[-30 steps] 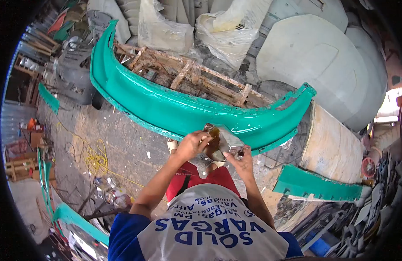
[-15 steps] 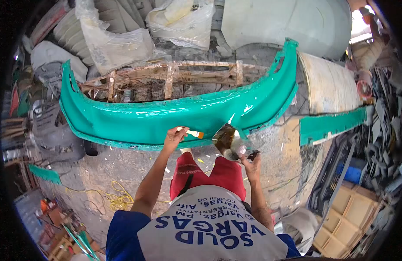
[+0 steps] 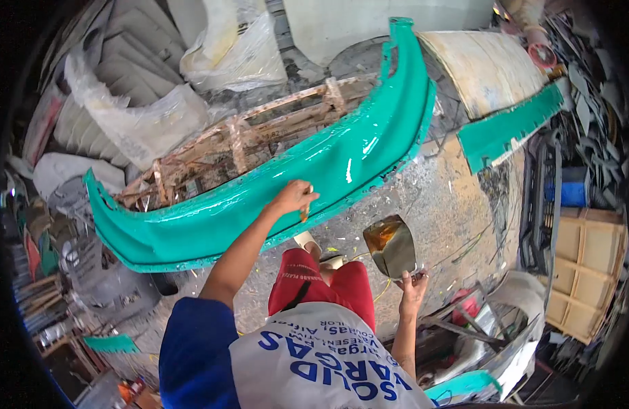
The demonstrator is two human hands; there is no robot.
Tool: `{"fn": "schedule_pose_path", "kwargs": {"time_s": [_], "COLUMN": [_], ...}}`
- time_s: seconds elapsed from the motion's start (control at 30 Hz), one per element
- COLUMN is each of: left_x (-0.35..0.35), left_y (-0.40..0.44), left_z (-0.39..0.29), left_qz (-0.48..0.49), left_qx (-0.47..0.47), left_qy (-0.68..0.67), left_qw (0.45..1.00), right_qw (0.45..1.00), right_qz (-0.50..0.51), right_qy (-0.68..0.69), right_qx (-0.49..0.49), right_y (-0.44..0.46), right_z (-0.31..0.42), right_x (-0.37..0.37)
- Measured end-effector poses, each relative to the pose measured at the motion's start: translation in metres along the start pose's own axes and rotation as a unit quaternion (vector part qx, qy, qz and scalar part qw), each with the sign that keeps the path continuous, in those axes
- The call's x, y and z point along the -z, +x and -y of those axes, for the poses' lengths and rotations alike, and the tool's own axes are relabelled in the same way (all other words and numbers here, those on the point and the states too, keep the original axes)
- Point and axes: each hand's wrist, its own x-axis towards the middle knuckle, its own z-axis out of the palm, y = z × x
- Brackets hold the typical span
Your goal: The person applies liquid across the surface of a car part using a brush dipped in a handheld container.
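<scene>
My left hand (image 3: pixel 294 198) is closed on a paintbrush (image 3: pixel 304 214), whose bristles hang downward over the lower edge of a long, glossy green bumper mould (image 3: pixel 260 213). Whether the bristles touch the mould I cannot tell. Lower and to the right, my right hand (image 3: pixel 412 288) grips the near end of an open-topped container (image 3: pixel 393 249), which looks like a cut-down jug. Amber-brown liquid shows inside it. The container is apart from the mould, over the floor.
A rusty frame (image 3: pixel 238 146) backs the mould. Plastic-wrapped pieces (image 3: pixel 236 51) lie beyond it. To the right are a flat green piece (image 3: pixel 512 126), dark stacked bumpers (image 3: pixel 532 198) and a wooden-framed panel (image 3: pixel 584 273). My feet stand on the stained floor close to the mould.
The view has turned and shifted. My left hand has moved forward over the mould, the brush now pointing down. The container has swung back from the mould's edge, over the floor.
</scene>
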Motion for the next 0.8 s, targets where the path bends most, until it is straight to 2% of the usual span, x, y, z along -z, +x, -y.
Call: {"fn": "schedule_pose_path", "kwargs": {"time_s": [0.1, 0.17, 0.23, 0.3, 0.37, 0.4, 0.47, 0.6, 0.67, 0.8], "left_x": [-0.015, -0.029, -0.038, -0.043, -0.045, -0.045, -0.035, -0.021, -0.015, 0.008], "left_y": [0.067, 0.099, 0.127, 0.13, 0.121, 0.108, 0.064, -0.03, -0.074, -0.149], "left_z": [-0.02, -0.036, -0.047, -0.054, -0.061, -0.06, -0.049, -0.002, 0.017, 0.053], "left_qz": [0.045, 0.047, 0.049, 0.05, -0.005, -0.001, -0.038, -0.073, -0.102, -0.127], "left_qx": [-0.03, -0.035, -0.033, -0.029, -0.051, -0.049, -0.109, -0.109, -0.141, -0.042], "left_qy": [-0.034, -0.115, -0.113, -0.111, -0.139, -0.133, -0.094, -0.038, -0.052, -0.01], "left_qw": [0.998, 0.992, 0.992, 0.992, 0.989, 0.99, 0.989, 0.991, 0.983, 0.991], "right_qw": [0.999, 0.996, 0.994, 0.99, 0.99, 0.991, 0.991, 0.994, 0.995, 0.997], "right_qz": [-0.049, -0.086, -0.1, -0.129, -0.129, -0.128, -0.125, -0.104, -0.093, -0.063], "right_qy": [0.014, 0.01, 0.02, 0.05, 0.038, 0.022, 0.024, 0.028, 0.027, 0.041], "right_qx": [-0.015, -0.036, -0.037, -0.036, -0.033, -0.027, -0.045, -0.025, -0.022, 0.0], "right_y": [-0.029, -0.05, -0.068, -0.082, -0.09, -0.096, -0.099, -0.092, -0.085, -0.077], "right_z": [-0.012, -0.018, -0.029, -0.032, -0.047, -0.053, -0.058, -0.063, -0.059, -0.056], "right_x": [0.019, 0.031, 0.044, 0.047, 0.059, 0.065, 0.074, 0.078, 0.077, 0.075]}}
